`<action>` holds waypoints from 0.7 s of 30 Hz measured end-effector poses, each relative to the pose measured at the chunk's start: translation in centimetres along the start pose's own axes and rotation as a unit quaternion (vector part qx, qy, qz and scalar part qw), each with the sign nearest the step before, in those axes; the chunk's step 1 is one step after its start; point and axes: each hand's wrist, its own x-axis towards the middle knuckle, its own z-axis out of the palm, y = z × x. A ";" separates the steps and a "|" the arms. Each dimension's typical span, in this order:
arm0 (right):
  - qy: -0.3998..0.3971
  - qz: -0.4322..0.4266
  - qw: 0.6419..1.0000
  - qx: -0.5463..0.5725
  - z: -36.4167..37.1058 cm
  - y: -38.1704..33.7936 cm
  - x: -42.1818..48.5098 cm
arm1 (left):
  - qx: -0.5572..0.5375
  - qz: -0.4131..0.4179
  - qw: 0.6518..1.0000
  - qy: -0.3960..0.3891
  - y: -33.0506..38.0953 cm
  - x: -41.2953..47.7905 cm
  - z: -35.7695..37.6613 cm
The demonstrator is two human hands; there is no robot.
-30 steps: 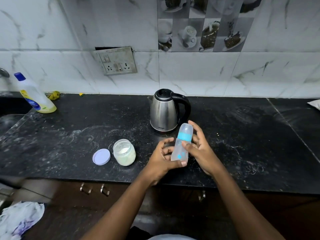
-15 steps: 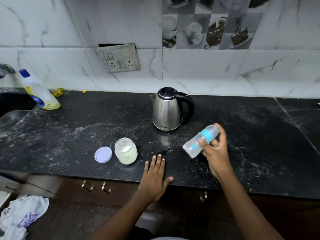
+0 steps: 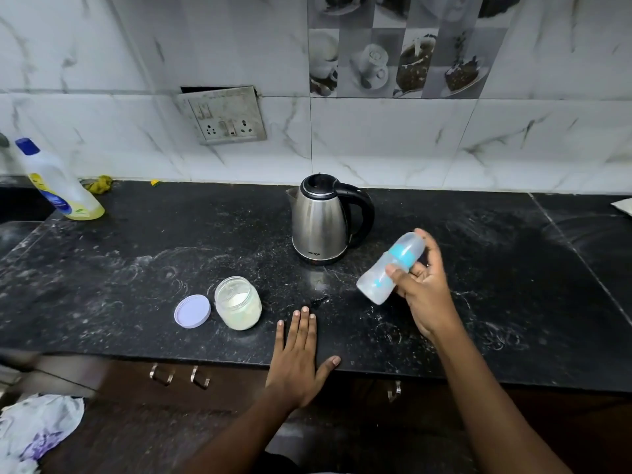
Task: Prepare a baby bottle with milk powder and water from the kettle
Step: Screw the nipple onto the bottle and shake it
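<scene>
My right hand [image 3: 424,289] grips a translucent baby bottle [image 3: 386,270] with a blue collar and a clear cap, tilted with its base low to the left and its cap up to the right, above the counter. My left hand [image 3: 297,357] lies flat, palm down, fingers apart, on the black counter's front edge [image 3: 205,357], holding nothing. A steel kettle [image 3: 319,222] with a black lid and handle stands upright behind the hands. To the left an open glass jar [image 3: 237,302] holds white milk powder, and its lilac lid [image 3: 192,311] lies beside it.
A cleaner bottle [image 3: 58,183] with a blue cap leans at the far left by the wall, next to a yellow scrap [image 3: 99,184]. A socket plate [image 3: 225,116] sits on the tiled wall. Cabinet handles [image 3: 179,374] show below the counter, and a crumpled cloth [image 3: 37,429] lies low left.
One second ago both hands held the bottle upright. My left hand let go and came down flat on the counter; my right hand carried the bottle right and tilted it.
</scene>
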 end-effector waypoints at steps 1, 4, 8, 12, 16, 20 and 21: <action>-0.036 0.005 0.999 -0.016 0.2 -0.2 0.1 | 0.006 -0.005 1.000 0.009 0.0 0.2 0.0; -0.113 0.022 0.993 -0.038 0.1 -0.1 -0.1 | 0.013 -0.011 1.000 0.019 -0.4 0.6 -0.2; -0.078 0.016 0.997 -0.008 -0.4 -0.3 -0.3 | 0.020 -0.018 0.999 0.020 -0.5 0.8 -0.2; -0.081 0.010 0.997 -0.015 -0.7 -0.1 -0.6 | 0.022 -0.017 0.999 0.032 -0.6 0.9 0.1; -0.110 0.008 0.993 -0.044 -1.4 -1.2 -0.3 | 0.018 -0.020 0.999 0.030 -0.6 0.9 0.3; -0.058 -0.010 0.998 -0.028 -1.8 -1.7 -0.1 | 0.021 -0.019 0.999 0.040 -0.6 1.0 0.3; -0.051 -0.013 0.998 -0.022 -1.9 -1.9 -0.1 | 0.020 -0.021 0.999 0.040 -0.6 1.0 0.4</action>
